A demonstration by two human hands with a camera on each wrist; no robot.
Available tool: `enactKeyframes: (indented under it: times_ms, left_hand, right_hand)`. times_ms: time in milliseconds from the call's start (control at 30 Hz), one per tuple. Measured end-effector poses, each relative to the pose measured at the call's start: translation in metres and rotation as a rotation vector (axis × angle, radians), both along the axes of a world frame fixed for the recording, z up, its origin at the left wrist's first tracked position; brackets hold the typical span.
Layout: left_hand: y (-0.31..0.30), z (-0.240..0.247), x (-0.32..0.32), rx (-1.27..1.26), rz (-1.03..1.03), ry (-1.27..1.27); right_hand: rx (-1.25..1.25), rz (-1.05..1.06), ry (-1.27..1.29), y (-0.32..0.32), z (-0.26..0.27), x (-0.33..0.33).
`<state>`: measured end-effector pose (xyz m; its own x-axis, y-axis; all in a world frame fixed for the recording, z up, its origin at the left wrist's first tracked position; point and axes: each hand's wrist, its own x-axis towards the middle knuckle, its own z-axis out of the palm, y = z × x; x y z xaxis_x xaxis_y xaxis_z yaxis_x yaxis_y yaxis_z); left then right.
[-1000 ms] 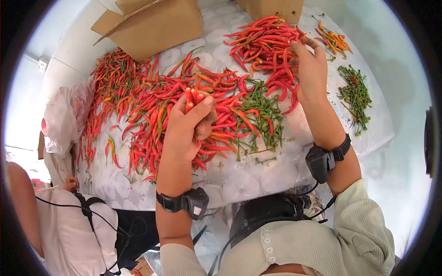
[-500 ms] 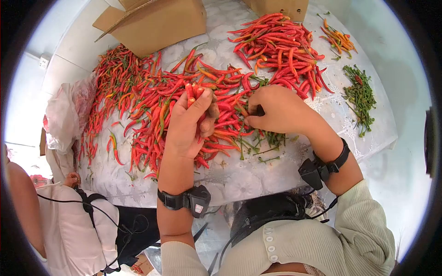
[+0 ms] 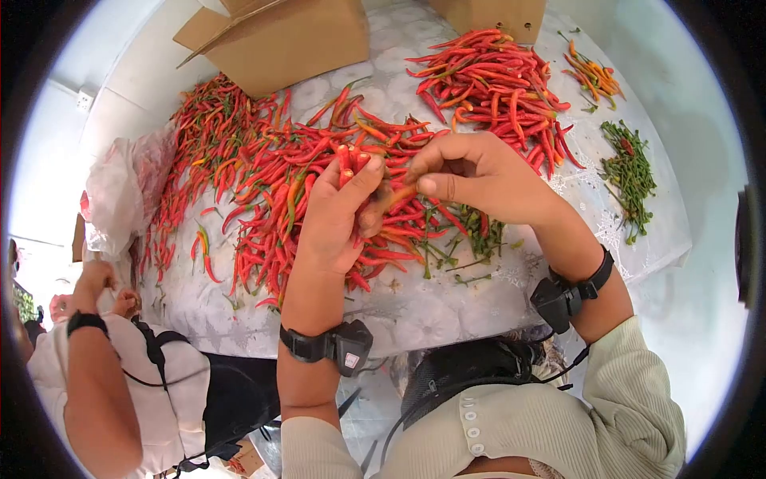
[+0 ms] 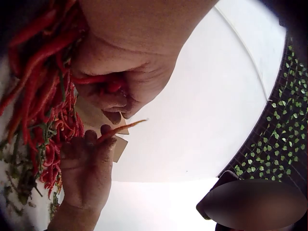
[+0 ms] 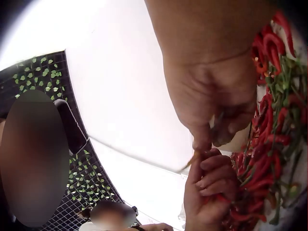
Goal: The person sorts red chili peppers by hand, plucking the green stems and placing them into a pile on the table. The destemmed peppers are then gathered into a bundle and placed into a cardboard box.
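My left hand (image 3: 331, 219) grips several red chili peppers (image 3: 345, 162), their pale cut-looking ends poking up past the thumb. In the left wrist view, red peppers (image 4: 114, 85) show inside its curled fingers. Close beside it, my right hand (image 3: 499, 184) pinches a single orange chili pepper (image 3: 400, 194) between thumb and finger. The thin tip of this orange chili (image 4: 126, 127) points away from the right fingers in the left wrist view. Both hands are above a wide spread of red chilies (image 3: 279, 203). A pile of green stems (image 3: 481, 238) lies below the right hand.
A heap of red chilies (image 3: 499, 80) sits at the back right, near a small orange pile (image 3: 592, 73) and more green stems (image 3: 628, 176). Cardboard boxes (image 3: 291, 48) stand behind. At left are a plastic bag (image 3: 120, 188) and another person's arm (image 3: 100, 383).
My right hand has come from the back-right heap, down over the green stems, to my left hand, and now holds an orange chili. At left, another person's forearm has come into view.
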<state>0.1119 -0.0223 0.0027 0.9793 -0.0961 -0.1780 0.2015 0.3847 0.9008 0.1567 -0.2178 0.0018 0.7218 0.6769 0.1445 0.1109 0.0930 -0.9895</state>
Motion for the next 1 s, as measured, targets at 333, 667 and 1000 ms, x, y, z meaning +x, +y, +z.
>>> enactKeyframes:
  times_ms: [333,667,1000]
  left_hand:
    - [-0.004,0.008,-0.007,0.050,-0.151,0.032]
    - [0.000,0.006,-0.004,0.022,-0.109,0.020]
    - [-0.001,0.003,-0.005,0.091,-0.111,-0.038]
  right_hand:
    - [0.085,-0.070,-0.021,0.001,-0.001,-0.005]
    - [0.121,-0.175,-0.056,0.004,0.000,-0.005]
    - [0.013,-0.128,-0.032,0.004,0.002,-0.007]
